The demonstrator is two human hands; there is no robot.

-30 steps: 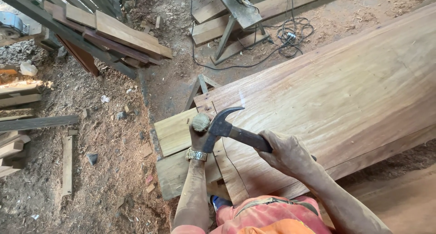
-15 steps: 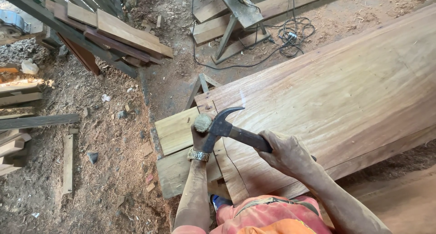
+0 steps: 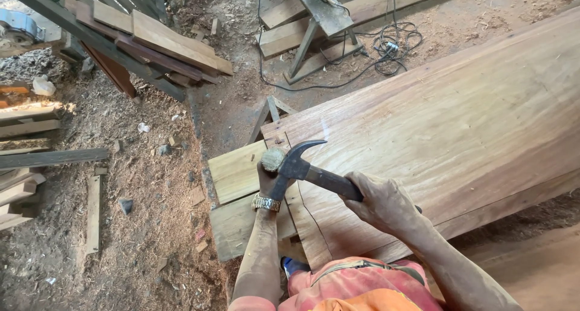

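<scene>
**Claw hammer raised over plank end, left hand steadying a stub**

Right hand [image 3: 382, 201] wrapped tight around the handle of a claw hammer [image 3: 305, 166], fingers fully closed on the grip. Hammer head sits just above and beside the left hand [image 3: 269, 178], claw curving away toward the big slab. Left hand closed around a short upright object with a rounded grey-brown top [image 3: 273, 159]; cannot tell what it is. Metal wristwatch [image 3: 266, 203] on the left wrist. Both hands over the near end of a wide reddish wood slab [image 3: 459, 124], where shorter pale boards [image 3: 235, 172] lie side by side against it. Orange-pink clothing [image 3: 356, 287] at bottom edge. Ground is dirt and sawdust [image 3: 139, 226]. Stack of planks [image 3: 151, 42] upper left, loose offcuts at far left. Coiled black cable [image 3: 393, 45] and a small wooden stand [image 3: 320, 27] at top. No containers visible.
</scene>
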